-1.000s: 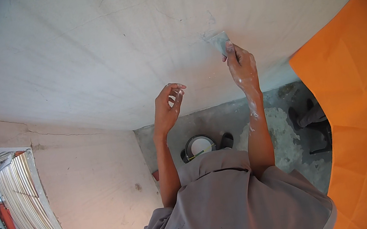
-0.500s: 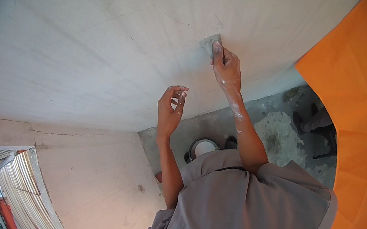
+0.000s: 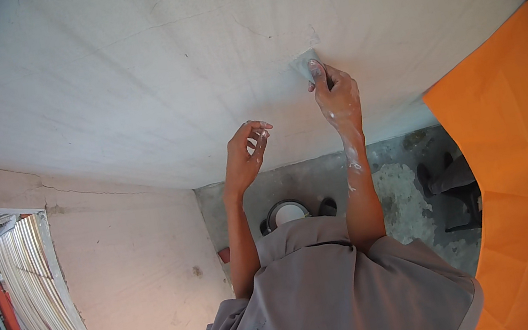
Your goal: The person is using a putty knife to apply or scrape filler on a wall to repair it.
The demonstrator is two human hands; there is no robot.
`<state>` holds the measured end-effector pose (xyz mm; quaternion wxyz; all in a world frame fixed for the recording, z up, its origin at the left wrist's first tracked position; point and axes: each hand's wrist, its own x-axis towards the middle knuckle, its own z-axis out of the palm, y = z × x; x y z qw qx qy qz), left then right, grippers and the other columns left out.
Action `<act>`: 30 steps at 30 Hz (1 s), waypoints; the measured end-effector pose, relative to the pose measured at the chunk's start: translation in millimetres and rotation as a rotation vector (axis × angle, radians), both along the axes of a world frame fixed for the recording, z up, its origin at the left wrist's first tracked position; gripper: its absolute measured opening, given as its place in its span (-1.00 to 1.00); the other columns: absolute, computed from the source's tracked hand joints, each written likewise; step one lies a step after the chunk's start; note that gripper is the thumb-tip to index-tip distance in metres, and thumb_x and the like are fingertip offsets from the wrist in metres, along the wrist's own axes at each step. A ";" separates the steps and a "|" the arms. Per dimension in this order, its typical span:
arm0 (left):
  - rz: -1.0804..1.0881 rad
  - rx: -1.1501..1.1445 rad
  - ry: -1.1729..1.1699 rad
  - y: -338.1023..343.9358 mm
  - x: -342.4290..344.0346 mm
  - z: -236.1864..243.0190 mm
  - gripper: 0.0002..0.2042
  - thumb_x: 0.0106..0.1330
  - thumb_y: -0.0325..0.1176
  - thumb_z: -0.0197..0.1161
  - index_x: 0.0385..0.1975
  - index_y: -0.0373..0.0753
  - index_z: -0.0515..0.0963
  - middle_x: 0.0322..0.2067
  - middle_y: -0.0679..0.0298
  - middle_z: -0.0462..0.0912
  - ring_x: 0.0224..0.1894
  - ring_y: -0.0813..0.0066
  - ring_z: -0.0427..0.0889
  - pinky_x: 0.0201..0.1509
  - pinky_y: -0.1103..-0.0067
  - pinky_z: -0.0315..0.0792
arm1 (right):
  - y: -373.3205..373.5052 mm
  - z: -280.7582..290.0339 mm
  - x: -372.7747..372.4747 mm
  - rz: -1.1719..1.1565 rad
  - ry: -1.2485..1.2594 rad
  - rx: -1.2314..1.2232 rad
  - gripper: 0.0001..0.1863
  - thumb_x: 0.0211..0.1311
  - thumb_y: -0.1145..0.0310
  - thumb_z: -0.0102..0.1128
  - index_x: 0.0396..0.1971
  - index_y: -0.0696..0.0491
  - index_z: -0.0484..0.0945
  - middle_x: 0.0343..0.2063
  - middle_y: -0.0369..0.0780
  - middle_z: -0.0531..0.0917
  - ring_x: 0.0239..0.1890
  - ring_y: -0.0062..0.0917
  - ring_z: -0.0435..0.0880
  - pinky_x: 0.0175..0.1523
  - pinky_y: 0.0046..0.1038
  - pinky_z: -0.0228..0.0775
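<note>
Soft, even daylight fills the view, brightest on the white wall (image 3: 191, 72) above my hands. Only faint shadows sit under my right hand (image 3: 336, 92) and left hand (image 3: 245, 158). There's no glare. The fisheye bends straight edges near the black rim, and everything stays fairly sharp.

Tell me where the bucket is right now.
In the head view, the bucket sits low on the grey floor, between the person's forearms, below the left hand and just above the grey shirt.
</note>
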<state>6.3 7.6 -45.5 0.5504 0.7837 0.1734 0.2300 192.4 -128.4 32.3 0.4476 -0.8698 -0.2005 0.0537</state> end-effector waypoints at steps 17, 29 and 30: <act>-0.018 -0.005 -0.015 -1.4 0.7 4.2 -0.86 0.52 -0.56 0.24 -0.02 -0.28 0.62 -0.09 0.33 0.78 -0.28 0.58 0.59 -0.18 0.56 0.48 | 16.4 16.4 0.5 0.063 0.102 0.010 -0.52 0.60 -0.02 0.07 -0.09 0.04 0.83 -0.36 -0.01 0.80 -0.29 -0.06 0.78 -0.08 -0.13 0.57; 0.022 -0.011 0.000 -1.8 -3.8 -0.3 -0.86 0.51 -0.56 0.25 -0.01 -0.26 0.63 -0.12 0.33 0.76 -0.30 0.57 0.58 -0.20 0.55 0.48 | 13.8 43.8 -13.4 -0.079 -0.152 -0.122 -0.55 0.58 -0.03 0.12 0.03 -0.03 0.83 -0.30 -0.03 0.84 -0.23 0.00 0.81 0.02 -0.13 0.65; 0.018 -0.002 0.003 -1.7 -3.4 0.7 -0.86 0.51 -0.56 0.25 -0.01 -0.26 0.63 -0.13 0.33 0.76 -0.30 0.57 0.58 -0.20 0.55 0.48 | 14.6 41.5 -11.1 -0.076 -0.154 -0.123 -0.55 0.58 -0.03 0.12 0.03 -0.03 0.83 -0.30 -0.03 0.84 -0.23 0.00 0.81 0.02 -0.13 0.65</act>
